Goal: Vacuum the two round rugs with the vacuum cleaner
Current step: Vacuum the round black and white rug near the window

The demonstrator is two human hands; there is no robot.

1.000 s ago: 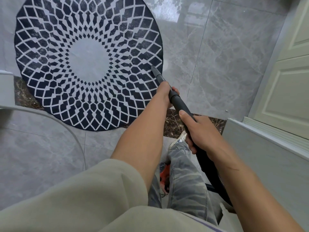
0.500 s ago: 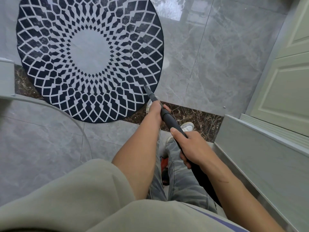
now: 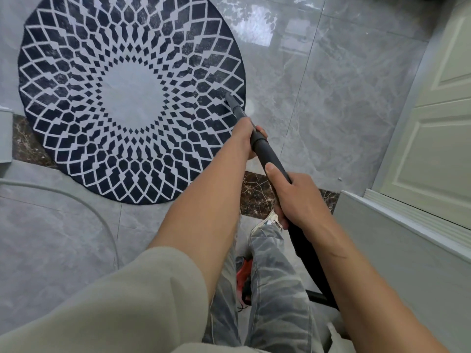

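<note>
Wand [image 3: 270, 159] tip on rug [image 3: 131, 98] rt edge.

The round rug [image 3: 132, 98] lies on the floor [image 3: 331, 103] ahead and to the left, the tip of the vacuum wand [image 3: 270, 156] sits on its right edge, the left hand [image 3: 248, 135] grips the wand ahead of the right hand [image 3: 295, 200], and a door [image 3: 438, 128] stands well to the right.

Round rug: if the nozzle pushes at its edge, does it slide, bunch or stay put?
Probably slides: the round rug lies on glossy tile that shows reflections, with nothing seen on it. Likely floppy and light: it looks thin, its edge flush with the floor, so the vacuum wand tip near its right edge could ruck it. Its backing is hidden.
</note>
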